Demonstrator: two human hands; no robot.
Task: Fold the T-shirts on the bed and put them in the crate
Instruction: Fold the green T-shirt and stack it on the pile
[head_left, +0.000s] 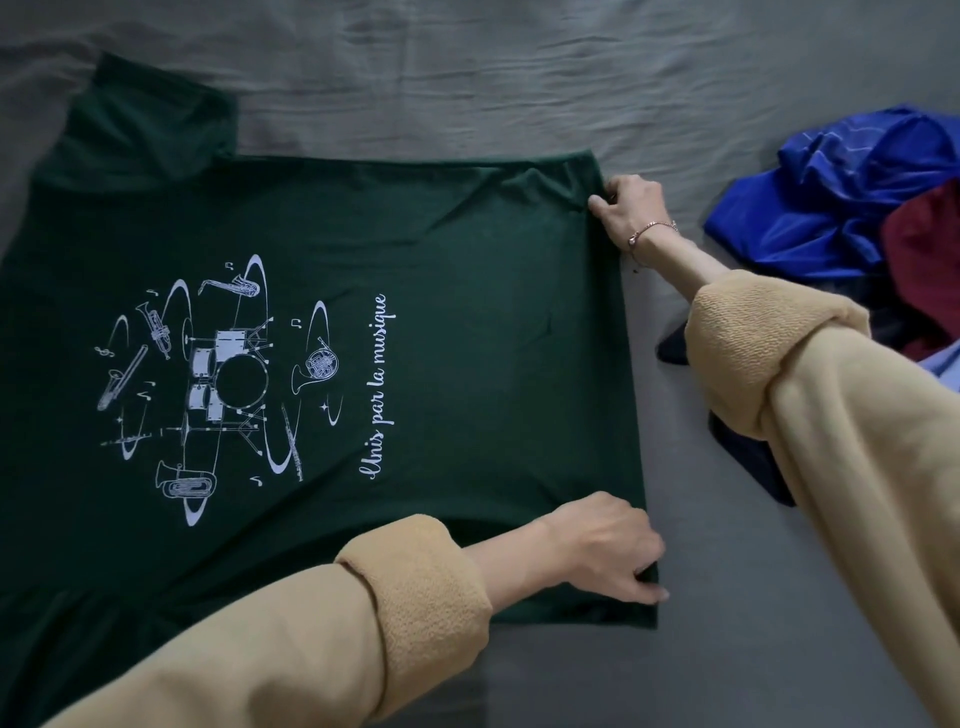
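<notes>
A dark green T-shirt (467, 291) with a white print of musical instruments and the words "Unis par la musique" lies spread flat on the grey bed sheet (519, 78), its hem to the right. My left hand (605, 545) pinches the hem's near corner. My right hand (631, 208) pinches the hem's far corner. One sleeve sticks out at the upper left. No crate is in view.
At the right edge lies a pile of crumpled T-shirts: a blue one (841, 192), a dark red one (924, 254) and a dark navy one (753, 462) partly under my right sleeve. Wrinkled bare sheet stretches beyond the green shirt.
</notes>
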